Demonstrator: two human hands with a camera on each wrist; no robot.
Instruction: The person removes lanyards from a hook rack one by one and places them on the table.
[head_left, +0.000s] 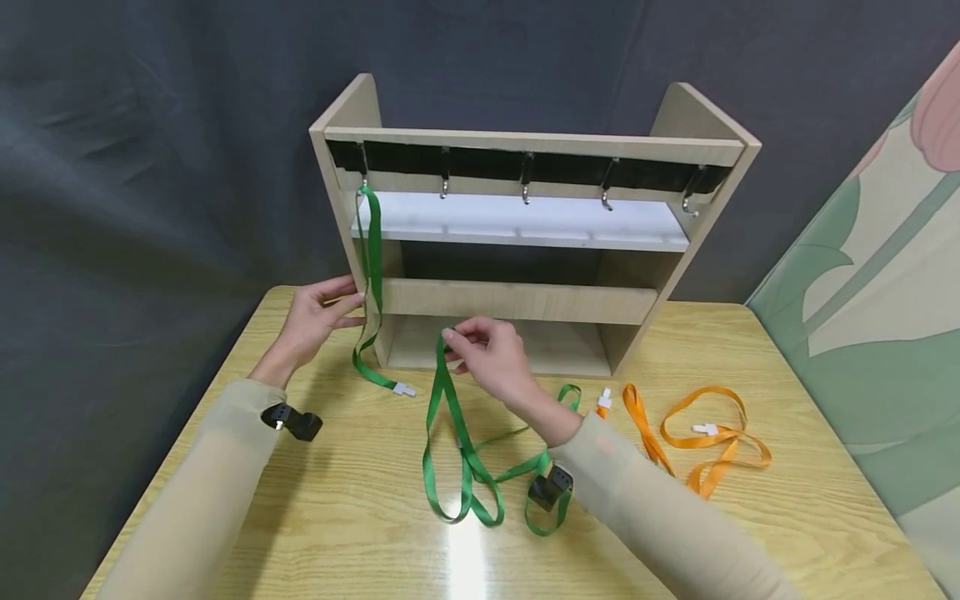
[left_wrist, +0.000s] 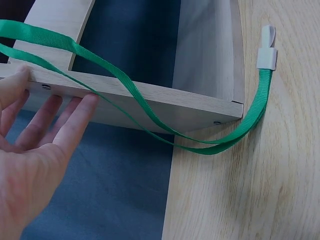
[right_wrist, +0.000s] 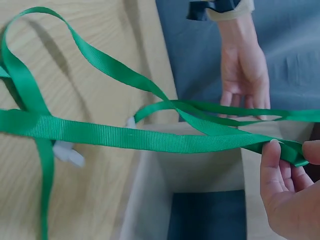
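Observation:
My right hand [head_left: 491,354] pinches the upper part of a green lanyard [right_wrist: 120,137] between thumb and fingers, in front of the rack's lower opening. The lanyard's straps hang in loops toward the tabletop. At the left, my left hand [head_left: 311,321] touches the side panel of the wooden rack [left_wrist: 195,102], its fingers fairly straight and its thumb near the front edge. Beside that hand, another green lanyard [head_left: 375,250] hangs from the leftmost hook [head_left: 364,171], with its white clip [left_wrist: 267,57] low near the table.
Several more metal hooks [head_left: 527,187] line the rack's black strip. A green lanyard strap [head_left: 551,521] lies by my right wrist. Orange lanyards [head_left: 720,442] with white clips lie on the right of the wooden table [head_left: 337,525]. Dark cloth [head_left: 187,150] stands behind.

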